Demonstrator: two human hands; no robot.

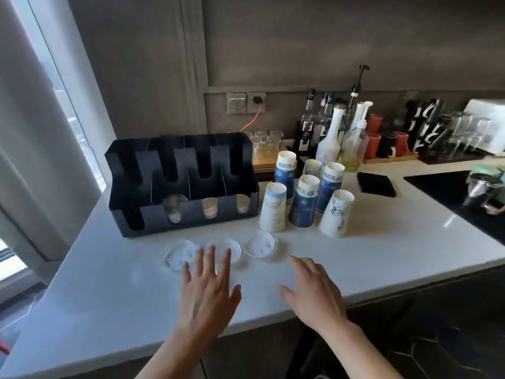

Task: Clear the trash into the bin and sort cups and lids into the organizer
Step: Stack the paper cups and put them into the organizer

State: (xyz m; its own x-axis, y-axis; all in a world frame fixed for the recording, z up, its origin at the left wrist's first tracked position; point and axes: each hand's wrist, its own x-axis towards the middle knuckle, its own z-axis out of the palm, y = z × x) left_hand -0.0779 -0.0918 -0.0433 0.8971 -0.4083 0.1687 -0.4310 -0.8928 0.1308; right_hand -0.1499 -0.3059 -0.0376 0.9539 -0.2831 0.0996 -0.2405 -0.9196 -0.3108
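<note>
Lids first: three clear round plastic lids (222,250) lie flat in a row on the white stone counter (382,242), just ahead of my fingertips. Behind them sits the black slotted organizer (180,184); upside-down paper cups (303,195) stand to its right. My left hand (207,294), spread and empty, overlaps the middle lid and is nearer. My right hand (314,294), open too, hovers below the rightmost lid.
</note>
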